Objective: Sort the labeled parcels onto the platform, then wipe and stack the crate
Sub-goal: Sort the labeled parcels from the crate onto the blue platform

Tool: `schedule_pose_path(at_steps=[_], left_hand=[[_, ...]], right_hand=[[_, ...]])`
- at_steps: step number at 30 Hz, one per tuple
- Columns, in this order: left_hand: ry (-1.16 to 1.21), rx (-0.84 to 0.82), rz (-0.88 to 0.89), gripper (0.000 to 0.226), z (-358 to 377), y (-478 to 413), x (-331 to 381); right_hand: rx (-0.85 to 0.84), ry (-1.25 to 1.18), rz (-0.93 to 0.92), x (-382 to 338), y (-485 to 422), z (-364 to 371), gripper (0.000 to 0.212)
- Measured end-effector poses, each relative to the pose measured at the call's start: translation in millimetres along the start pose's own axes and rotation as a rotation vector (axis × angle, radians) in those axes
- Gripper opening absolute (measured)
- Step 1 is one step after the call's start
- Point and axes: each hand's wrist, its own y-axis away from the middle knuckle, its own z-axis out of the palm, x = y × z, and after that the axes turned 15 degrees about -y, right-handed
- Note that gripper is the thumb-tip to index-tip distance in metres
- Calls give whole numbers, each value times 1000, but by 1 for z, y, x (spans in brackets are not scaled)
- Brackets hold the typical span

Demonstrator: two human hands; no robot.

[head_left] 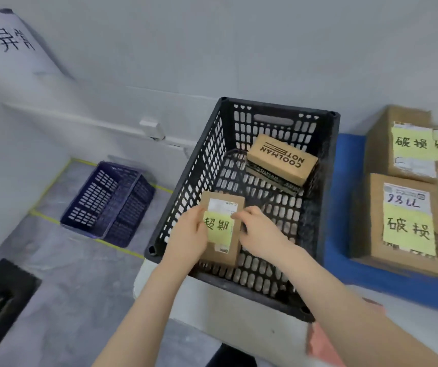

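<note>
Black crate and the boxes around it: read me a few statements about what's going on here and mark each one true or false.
1. The left hand and the right hand both hold a parcel with a yellow note, over the black crate. True.
2. Nothing else is in the black crate. False: a COOLMAN box lies at its far end.
3. The boxes on the blue platform carry yellow notes. True.
4. The blue crate stands on the platform. False: it sits on the floor to the left, apart from the platform.
</note>
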Motion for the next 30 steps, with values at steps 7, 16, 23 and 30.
schedule_pose_path(at_steps=[7, 16, 23, 30], left_hand=[[-415, -406, 72, 60, 20, -68, -21], [-273, -495, 363, 68, 40, -78, -24], [-149, -446, 291, 73, 42, -76, -30], [-311, -365, 330, 68, 40, -82, -21]], right_hand=[[16, -26, 76, 17, -40, 38, 74], [172, -134, 42, 42, -41, 24, 62], [173, -246, 113, 47, -30, 33, 73], [263, -446, 196, 36, -30, 32, 75]])
